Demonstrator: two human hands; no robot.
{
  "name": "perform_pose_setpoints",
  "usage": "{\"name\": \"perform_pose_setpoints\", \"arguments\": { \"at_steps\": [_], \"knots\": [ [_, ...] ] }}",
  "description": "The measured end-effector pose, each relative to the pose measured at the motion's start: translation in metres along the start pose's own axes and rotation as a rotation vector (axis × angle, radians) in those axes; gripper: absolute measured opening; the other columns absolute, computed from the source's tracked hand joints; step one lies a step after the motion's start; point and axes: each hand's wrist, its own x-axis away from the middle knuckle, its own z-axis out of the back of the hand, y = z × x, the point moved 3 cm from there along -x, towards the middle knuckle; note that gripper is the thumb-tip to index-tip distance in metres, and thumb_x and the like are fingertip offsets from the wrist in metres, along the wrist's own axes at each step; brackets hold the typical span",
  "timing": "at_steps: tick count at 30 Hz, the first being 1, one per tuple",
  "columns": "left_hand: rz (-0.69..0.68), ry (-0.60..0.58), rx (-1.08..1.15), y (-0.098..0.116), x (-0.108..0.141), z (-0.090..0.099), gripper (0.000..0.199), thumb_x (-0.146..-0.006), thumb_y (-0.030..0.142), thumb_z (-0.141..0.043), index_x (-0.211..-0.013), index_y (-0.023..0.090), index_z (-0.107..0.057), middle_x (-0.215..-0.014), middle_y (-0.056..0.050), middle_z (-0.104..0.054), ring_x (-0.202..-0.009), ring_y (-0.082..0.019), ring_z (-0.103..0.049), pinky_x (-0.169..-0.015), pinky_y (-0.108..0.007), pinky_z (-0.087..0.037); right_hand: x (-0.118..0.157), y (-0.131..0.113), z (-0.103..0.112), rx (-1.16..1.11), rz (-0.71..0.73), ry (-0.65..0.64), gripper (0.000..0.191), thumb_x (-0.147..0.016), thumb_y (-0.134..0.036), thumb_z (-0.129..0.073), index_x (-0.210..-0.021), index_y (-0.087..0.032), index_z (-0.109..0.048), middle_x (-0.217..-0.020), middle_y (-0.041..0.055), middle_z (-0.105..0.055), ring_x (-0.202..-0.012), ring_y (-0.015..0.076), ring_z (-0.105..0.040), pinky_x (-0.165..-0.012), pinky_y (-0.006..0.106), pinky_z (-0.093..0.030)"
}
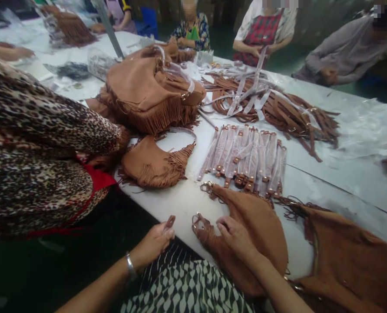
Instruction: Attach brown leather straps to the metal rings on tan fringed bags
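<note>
Bag [265,221]: on the near edge of the table [167,200], in front of the wearer, its two ringed ends pointing left. Tab [170,221]: in the left hand [154,241], raised just off the table edge.

Left hand: closed, thumb uppermost, tab pinched and jutting above the grip; forearm enters from lower left, silver bracelet [130,265] at the wrist. Right hand [237,237]: over the bag's curved opening, fingers curled toward the thumb; cannot tell whether anything is pinched. Forearm crosses the bag's body and hides part of it.

Materials: bag brown, soft, matte, crescent-shaped, with metal rings at its tips. Tab small, flat, brown.

Surroundings: second bag [352,256] to the right, slack, cut by the frame. Beyond the first bag, a row of wrapped straps [245,156], brown ends, whitish covering; behind these, a tangled strap heap [274,104]. Left of the row, a fringed bag [150,163], then a bag pile [137,91]. Plastic sheeting [369,126], crumpled, at far right. A co-worker's leopard-print sleeve [50,117] blocks the left side; more people [265,30] at the far edge.
</note>
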Motion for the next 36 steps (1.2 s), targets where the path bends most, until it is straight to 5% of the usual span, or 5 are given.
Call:
{"name": "perform_pose_setpoints", "arguments": {
  "at_steps": [8, 14, 20, 27, 36],
  "knots": [
    [0.047, 0.076, -0.008, -0.034, -0.003, 0.002, 0.033, -0.081, 0.05, -0.041, -0.076, 0.017, -0.044, -0.045, 0.01, -0.03, -0.038, -0.006, -0.021, -0.039, -0.019, -0.015, -0.029, -0.009, -0.074, 0.228, 0.06, -0.231, 0.028, -0.07, -0.03, -0.06, -0.096, -0.017, -0.058, -0.096, 0.0099, -0.061, -0.092, 0.0257, -0.05, -0.08, 0.036, -0.036],
    [-0.037, 0.109, -0.066, -0.046, -0.04, -0.008, 0.024, -0.077, 0.038, -0.049, -0.073, 0.014, -0.05, -0.054, 0.005, -0.042, -0.049, -0.01, -0.037, -0.047, -0.021, -0.028, -0.016, 0.007, -0.084, 0.281, -0.016, -0.202, 0.022, -0.07, -0.019, -0.053, -0.091, -0.015, -0.057, -0.097, 0.0139, -0.059, -0.096, 0.0285, -0.046, -0.084, 0.042, -0.03],
    [-0.156, -0.041, -0.075, -0.028, -0.083, -0.035, 0.024, -0.063, 0.03, -0.065, -0.077, 0.012, -0.057, -0.064, 0.002, -0.053, -0.06, -0.011, -0.045, -0.057, -0.022, -0.035, -0.008, 0.013, -0.065, -0.01, 0.01, -0.243, 0.01, -0.062, -0.018, -0.059, -0.062, -0.017, -0.049, -0.067, 0.0001, -0.052, -0.069, 0.0153, -0.047, -0.063, 0.026, -0.036],
    [-0.175, -0.22, -0.023, 0.004, -0.074, -0.066, 0.041, -0.067, 0.053, -0.06, -0.062, 0.014, -0.048, -0.045, 0.007, -0.041, -0.041, -0.006, -0.031, -0.042, -0.02, -0.022, 0.009, 0.001, -0.015, -0.446, -0.007, -0.138, 0.023, -0.072, -0.039, -0.054, -0.068, -0.016, -0.05, -0.059, -0.0045, -0.046, -0.056, 0.0107, -0.044, -0.054, 0.022, -0.038],
    [-0.425, -0.222, 0.015, 0.121, -0.032, -0.076, 0.043, -0.067, 0.052, -0.064, -0.058, 0.014, -0.045, -0.044, 0.007, -0.036, -0.041, -0.004, -0.027, -0.042, -0.02, -0.017, 0.029, -0.054, 0.057, -0.534, 0.09, 0.441, 0.023, -0.083, -0.034, -0.047, -0.083, -0.017, -0.062, -0.082, 0.0044, -0.062, -0.079, 0.0174, -0.055, -0.075, 0.028, -0.042]
  ]
}}
